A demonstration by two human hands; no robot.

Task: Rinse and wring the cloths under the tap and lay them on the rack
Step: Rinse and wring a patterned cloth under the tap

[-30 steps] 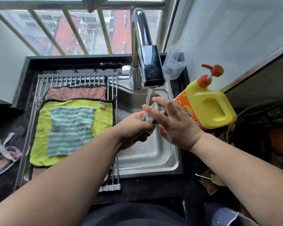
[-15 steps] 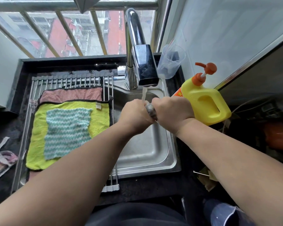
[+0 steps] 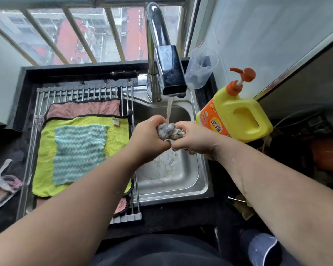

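Grey cloth [image 3: 170, 130] sits bunched into a wet wad between my two hands, directly under the tap [image 3: 169, 72], and the stream of water [image 3: 169, 110] lands on top of it. My left hand [image 3: 149, 137] is clenched round the wad's left end. My right hand [image 3: 195, 140] is curled round its right end. The two hands almost meet below the wad. I hold it above the steel sink [image 3: 181, 185], and water splashes in the basin just beneath my hands.

Over the left side of the sink lies a rack [image 3: 81, 92] of metal rods with three cloths spread flat on it. A pink cloth [image 3: 85, 110] with dark trim is lowest, showing at the back and at the near corner. A yellow-green cloth [image 3: 117, 137] covers most of it, and a teal striped cloth [image 3: 79, 152] lies on top of that. My left forearm crosses the near right corner of the yellow-green cloth.

To the right of the sink a yellow detergent bottle [image 3: 236, 116] with an orange pump stands on the dark counter, close to my right hand. A clear plastic cup [image 3: 201, 68] stands behind it, just beside the tap. At the far left edge some rags [image 3: 0, 185] lie in a heap.
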